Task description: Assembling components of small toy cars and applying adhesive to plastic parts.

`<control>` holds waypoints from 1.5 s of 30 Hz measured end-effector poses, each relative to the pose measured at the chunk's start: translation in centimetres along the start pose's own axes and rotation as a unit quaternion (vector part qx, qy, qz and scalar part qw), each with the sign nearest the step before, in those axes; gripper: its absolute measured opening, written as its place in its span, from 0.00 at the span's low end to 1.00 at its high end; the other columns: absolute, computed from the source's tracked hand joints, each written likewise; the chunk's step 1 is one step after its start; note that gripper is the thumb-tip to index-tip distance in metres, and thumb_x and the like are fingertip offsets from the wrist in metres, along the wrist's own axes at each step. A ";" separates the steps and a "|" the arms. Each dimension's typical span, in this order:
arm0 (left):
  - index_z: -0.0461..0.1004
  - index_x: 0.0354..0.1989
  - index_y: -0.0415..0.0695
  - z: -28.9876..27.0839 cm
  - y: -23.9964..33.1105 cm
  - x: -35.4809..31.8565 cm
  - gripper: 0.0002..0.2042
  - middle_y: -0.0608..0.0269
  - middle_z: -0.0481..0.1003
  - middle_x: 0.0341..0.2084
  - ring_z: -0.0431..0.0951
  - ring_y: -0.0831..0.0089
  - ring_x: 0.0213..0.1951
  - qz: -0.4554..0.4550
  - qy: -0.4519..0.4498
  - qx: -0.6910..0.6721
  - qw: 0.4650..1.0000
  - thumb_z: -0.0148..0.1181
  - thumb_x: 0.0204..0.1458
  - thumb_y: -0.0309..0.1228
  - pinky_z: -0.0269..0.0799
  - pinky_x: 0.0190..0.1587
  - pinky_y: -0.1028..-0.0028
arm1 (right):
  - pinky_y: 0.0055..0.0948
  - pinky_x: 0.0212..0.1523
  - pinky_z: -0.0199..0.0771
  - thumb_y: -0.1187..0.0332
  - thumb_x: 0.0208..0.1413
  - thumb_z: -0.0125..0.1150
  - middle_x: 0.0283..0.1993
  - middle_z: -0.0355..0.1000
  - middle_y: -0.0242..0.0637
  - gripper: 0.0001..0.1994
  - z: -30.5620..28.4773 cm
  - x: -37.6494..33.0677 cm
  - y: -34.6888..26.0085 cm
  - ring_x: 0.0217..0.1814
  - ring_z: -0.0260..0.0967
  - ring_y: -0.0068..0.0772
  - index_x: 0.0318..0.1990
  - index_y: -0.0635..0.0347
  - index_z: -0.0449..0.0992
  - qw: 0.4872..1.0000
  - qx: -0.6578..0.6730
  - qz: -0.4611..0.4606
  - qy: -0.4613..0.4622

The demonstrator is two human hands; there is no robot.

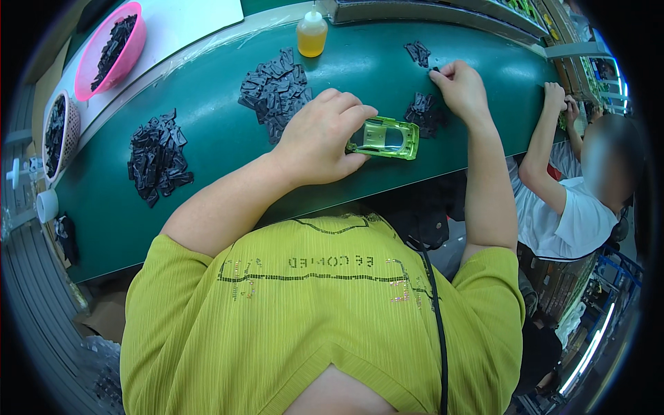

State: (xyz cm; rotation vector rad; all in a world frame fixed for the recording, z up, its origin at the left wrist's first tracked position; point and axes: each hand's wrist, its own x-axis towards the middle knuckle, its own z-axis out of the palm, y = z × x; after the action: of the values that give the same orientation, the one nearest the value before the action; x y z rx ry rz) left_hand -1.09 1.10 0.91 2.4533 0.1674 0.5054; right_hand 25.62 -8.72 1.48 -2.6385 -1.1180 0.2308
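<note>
My left hand (325, 138) is closed around one end of a green toy car body (387, 137), held just above the green tabletop. To its right, my right hand (461, 88) pinches a small black part (434, 70) between thumb and fingertips. A small pile of black parts (417, 52) lies just beyond those fingertips, and another dark pile (425, 115) sits between the car body and my right wrist. Behind my left hand spreads a larger heap of black plastic pieces (275, 90).
Another heap of black pieces (159, 155) lies on the left of the table (214, 90). A pink basin (142, 34) and a pale basket (72, 131) hold black parts. A bottle of yellow liquid (312, 34) stands at the back. A co-worker (577, 207) sits at the right.
</note>
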 end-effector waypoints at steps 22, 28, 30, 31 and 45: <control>0.71 0.49 0.44 0.6 -0.6 -0.3 0.28 0.57 0.71 0.42 0.70 0.58 0.45 0.042 0.042 0.000 0.998 0.68 0.32 0.26 0.69 0.46 0.65 | 0.34 0.30 0.71 0.77 0.43 0.57 0.27 0.68 0.38 0.07 0.2 -11.1 -6.7 0.30 0.70 0.41 0.31 0.60 0.78 0.904 0.078 -0.421 -0.012; 0.71 0.48 0.43 0.7 -0.8 -0.2 0.27 0.57 0.71 0.41 0.70 0.58 0.45 0.045 0.040 -0.008 0.998 0.69 0.32 0.26 0.69 0.47 0.65 | 0.36 0.32 0.71 0.79 0.42 0.56 0.28 0.69 0.38 0.08 -0.7 -10.9 -7.1 0.31 0.70 0.42 0.32 0.60 0.78 0.907 0.032 -0.416 -0.063; 0.71 0.48 0.43 0.8 -0.9 -0.2 0.28 0.57 0.72 0.41 0.70 0.58 0.44 0.043 0.041 -0.018 0.998 0.69 0.32 0.26 0.68 0.47 0.64 | 0.36 0.33 0.71 0.79 0.42 0.55 0.29 0.70 0.39 0.09 -0.9 -10.7 -7.2 0.33 0.70 0.42 0.32 0.61 0.78 0.899 0.057 -0.426 -0.080; 0.71 0.48 0.43 0.8 -0.9 -0.2 0.28 0.57 0.72 0.41 0.70 0.58 0.44 0.043 0.041 -0.018 0.998 0.69 0.32 0.26 0.68 0.47 0.64 | 0.36 0.33 0.71 0.79 0.42 0.55 0.29 0.70 0.39 0.09 -1.0 -10.6 -7.1 0.33 0.70 0.42 0.32 0.61 0.78 0.899 0.057 -0.426 -0.080; 0.74 0.18 0.45 1.0 0.1 -0.5 0.07 0.64 0.74 0.45 0.71 0.61 0.44 0.048 0.055 0.024 0.997 0.68 0.32 0.26 0.67 0.45 0.64 | 0.36 0.35 0.68 0.74 0.42 0.63 0.29 0.70 0.39 0.05 0.4 -11.1 -6.2 0.34 0.67 0.42 0.27 0.61 0.74 0.898 0.064 -0.434 -0.036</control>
State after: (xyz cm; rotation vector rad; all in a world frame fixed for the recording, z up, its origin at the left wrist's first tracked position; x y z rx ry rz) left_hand -1.11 0.36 0.05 2.4911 0.1083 0.6860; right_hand 13.61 -12.56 3.50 -1.7858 -2.0730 0.1992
